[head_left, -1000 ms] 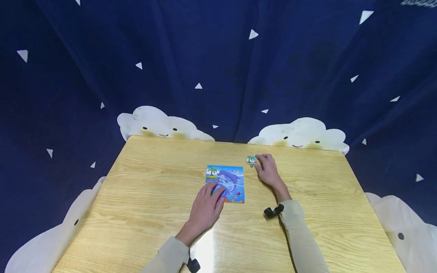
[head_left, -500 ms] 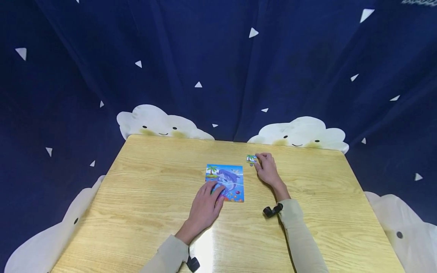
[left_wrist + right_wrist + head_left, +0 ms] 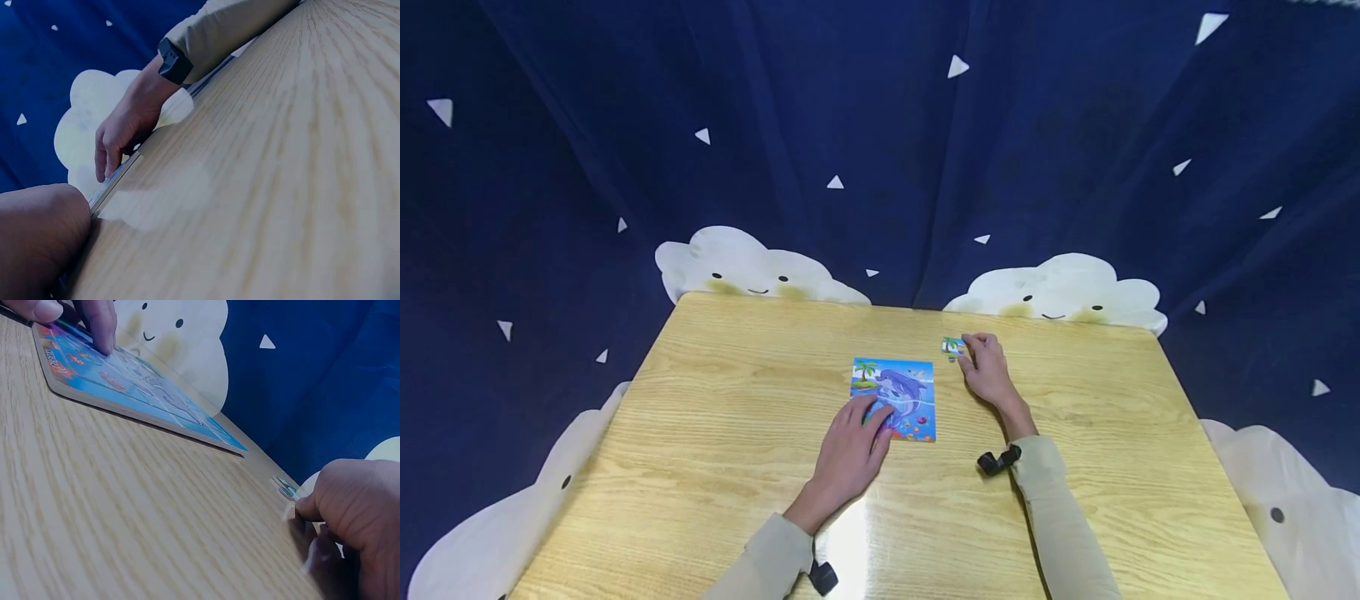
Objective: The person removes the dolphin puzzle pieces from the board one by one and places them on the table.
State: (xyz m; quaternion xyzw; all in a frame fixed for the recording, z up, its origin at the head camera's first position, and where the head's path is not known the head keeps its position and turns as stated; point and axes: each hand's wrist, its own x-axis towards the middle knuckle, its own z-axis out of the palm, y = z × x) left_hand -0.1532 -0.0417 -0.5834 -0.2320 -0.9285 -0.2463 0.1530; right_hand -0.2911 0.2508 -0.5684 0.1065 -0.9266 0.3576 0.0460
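A square jigsaw puzzle board (image 3: 921, 383) with a dolphin picture and a palm tree lies flat near the table's middle. My left hand (image 3: 848, 450) rests on its lower left part, fingers spread and slightly bent, hiding that corner. Further back and to the right, a small puzzle piece (image 3: 952, 345) showing a palm tree is at the thumb and index finger of my right hand (image 3: 990, 377), which pinch its right edge. In the right wrist view the piece (image 3: 285, 488) sits low at the tabletop, partly behind the thumb; whether other pieces lie under it I cannot tell.
The wooden table (image 3: 722, 417) reaches back to a dark blue curtain (image 3: 880, 150) with white triangles and cloud shapes. Black wrist cameras are strapped at the left cuff (image 3: 782, 546) and the right cuff (image 3: 1037, 454).
The whole head view has shifted very slightly. Both hands, the board and the small piece keep their places relative to each other.
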